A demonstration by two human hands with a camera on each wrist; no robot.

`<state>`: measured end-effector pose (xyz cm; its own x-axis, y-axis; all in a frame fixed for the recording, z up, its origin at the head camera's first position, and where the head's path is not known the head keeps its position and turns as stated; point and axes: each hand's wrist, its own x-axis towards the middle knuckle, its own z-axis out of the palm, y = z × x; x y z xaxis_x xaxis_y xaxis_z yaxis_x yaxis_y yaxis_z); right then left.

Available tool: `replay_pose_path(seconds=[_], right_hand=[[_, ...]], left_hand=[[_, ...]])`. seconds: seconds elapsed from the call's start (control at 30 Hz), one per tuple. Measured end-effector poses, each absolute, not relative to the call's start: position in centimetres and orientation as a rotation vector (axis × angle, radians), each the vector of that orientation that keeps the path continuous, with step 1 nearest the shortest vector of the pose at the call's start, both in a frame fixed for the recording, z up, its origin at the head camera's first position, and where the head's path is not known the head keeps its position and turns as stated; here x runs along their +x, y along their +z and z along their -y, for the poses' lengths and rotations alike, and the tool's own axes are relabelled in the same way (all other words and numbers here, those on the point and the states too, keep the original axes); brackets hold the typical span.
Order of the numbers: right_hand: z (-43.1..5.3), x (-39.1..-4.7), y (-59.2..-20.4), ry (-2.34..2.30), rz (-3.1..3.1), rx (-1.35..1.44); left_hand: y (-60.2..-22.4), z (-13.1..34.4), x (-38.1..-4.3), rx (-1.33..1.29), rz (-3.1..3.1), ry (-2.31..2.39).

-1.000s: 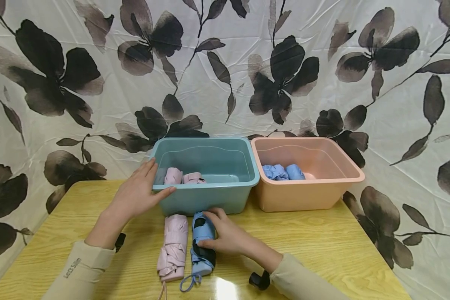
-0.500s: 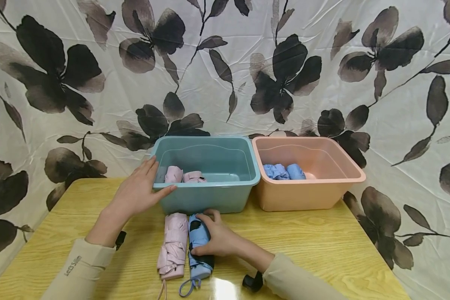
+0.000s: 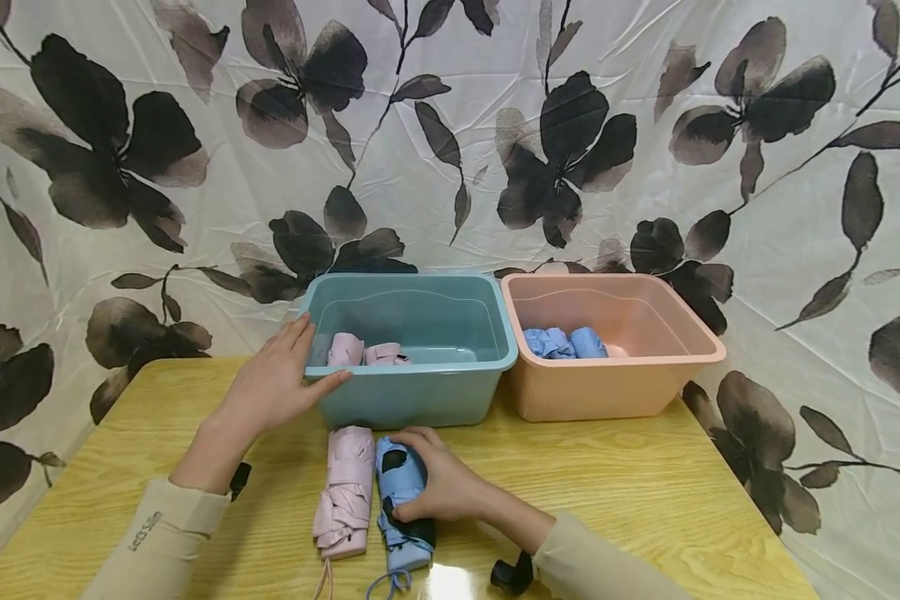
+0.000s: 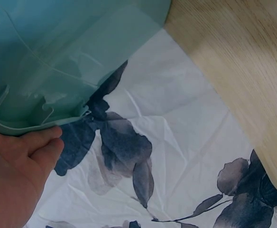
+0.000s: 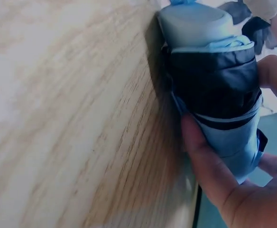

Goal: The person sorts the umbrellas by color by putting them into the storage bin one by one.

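Note:
A blue folding umbrella (image 3: 403,479) with black patches lies on the table, its cord end toward me. My right hand (image 3: 450,479) grips it from the right, thumb near its lower half and fingers over its far end; the right wrist view shows thumb and fingers (image 5: 209,166) around the blue-and-black fabric. Just left of it lies a pink folding umbrella (image 3: 345,492), untouched. My left hand (image 3: 270,383) rests at the front left corner of a teal bin (image 3: 412,398), thumb along the front rim. In the left wrist view its fingers (image 4: 41,145) touch the rim's outside.
Inside the teal bin lie two rolled pink umbrellas (image 3: 346,350). A peach bin (image 3: 600,392) stands right beside it, holding rolled blue umbrellas (image 3: 588,342). Behind both hangs a floral cloth (image 3: 450,167). The wooden table (image 3: 607,492) extends toward me.
My right hand has closed in around the blue umbrella. The umbrella has shifted left, then slightly toward me, and sits more slanted. My left hand stays at the teal bin.

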<state>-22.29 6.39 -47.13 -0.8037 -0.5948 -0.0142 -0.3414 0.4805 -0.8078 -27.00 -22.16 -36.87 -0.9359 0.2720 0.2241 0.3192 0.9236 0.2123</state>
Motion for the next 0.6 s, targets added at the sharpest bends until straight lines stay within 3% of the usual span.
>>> replay_pose_path(seconds=[0.6], right_hand=[[-10.5,-19.9,-43.1,-1.715,-2.394,-0.974]], left_hand=[[-36.9,22.1,-26.9,-0.445,2.900,-0.370]])
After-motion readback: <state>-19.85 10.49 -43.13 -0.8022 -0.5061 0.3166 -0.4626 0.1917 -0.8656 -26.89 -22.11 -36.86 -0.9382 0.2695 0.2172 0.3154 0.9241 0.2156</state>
